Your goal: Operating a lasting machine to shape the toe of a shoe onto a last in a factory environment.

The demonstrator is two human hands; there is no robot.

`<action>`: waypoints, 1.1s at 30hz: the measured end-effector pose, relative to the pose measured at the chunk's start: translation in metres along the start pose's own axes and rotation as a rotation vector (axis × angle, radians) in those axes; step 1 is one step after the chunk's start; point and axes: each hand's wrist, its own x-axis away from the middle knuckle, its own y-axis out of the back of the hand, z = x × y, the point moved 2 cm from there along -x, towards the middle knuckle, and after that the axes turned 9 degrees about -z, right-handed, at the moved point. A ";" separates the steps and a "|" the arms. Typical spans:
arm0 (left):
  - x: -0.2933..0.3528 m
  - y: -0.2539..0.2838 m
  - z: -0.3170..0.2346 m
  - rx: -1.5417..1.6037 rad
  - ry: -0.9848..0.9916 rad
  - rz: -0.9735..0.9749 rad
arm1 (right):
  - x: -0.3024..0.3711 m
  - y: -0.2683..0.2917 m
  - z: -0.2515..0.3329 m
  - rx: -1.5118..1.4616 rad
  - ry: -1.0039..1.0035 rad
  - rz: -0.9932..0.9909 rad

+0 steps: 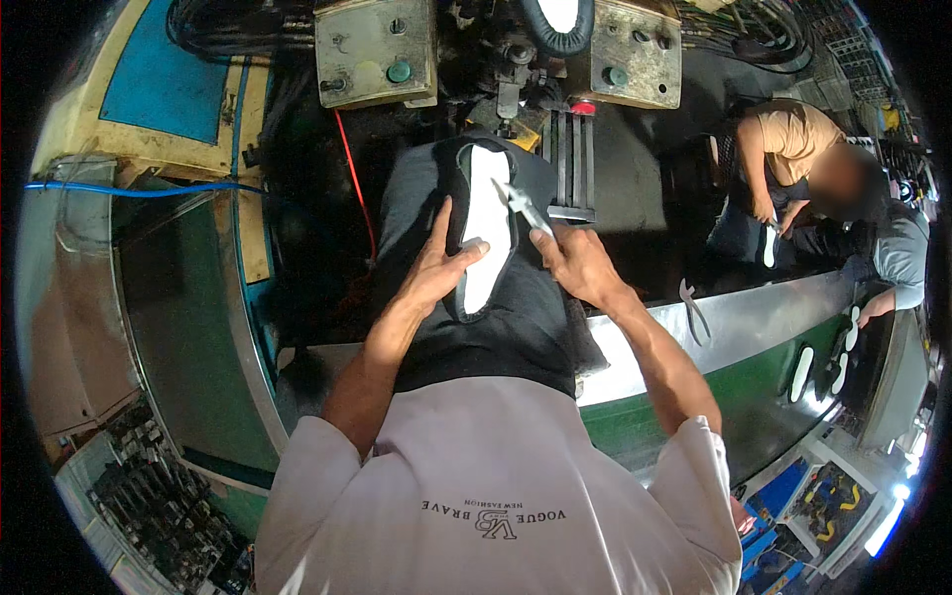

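Note:
A black shoe upper [463,171] lies bottom up across my lap, its dark edge framing a long white insole [488,198]. My left hand [436,268] grips it from the left, the thumb pressed on the white face and the fingers along the dark side. In my right hand [580,263] is a silver metal hand tool [526,210] with a narrow tip; its exact kind is hard to make out. The tip lies over the upper part of the insole, near its right edge. Whether it touches the surface cannot be told.
Ahead stands a machine with two control boxes [377,59] [635,61] and another shoe [557,30] on it. To the right, pliers [694,312] rest on the metal edge of a green conveyor [734,407]. Two people work at far right, near several white-soled pieces.

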 end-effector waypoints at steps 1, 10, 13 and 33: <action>0.000 -0.005 0.000 -0.022 0.040 0.000 | 0.001 0.005 0.006 0.156 0.160 0.026; 0.012 -0.026 -0.013 -0.343 -0.093 -0.180 | -0.038 -0.003 0.008 0.404 0.503 0.112; 0.006 -0.022 -0.010 -0.322 -0.190 -0.248 | -0.047 -0.022 -0.004 0.424 0.550 0.086; -0.046 -0.015 -0.021 -0.210 0.182 -0.100 | -0.033 0.008 -0.019 0.172 0.399 -0.028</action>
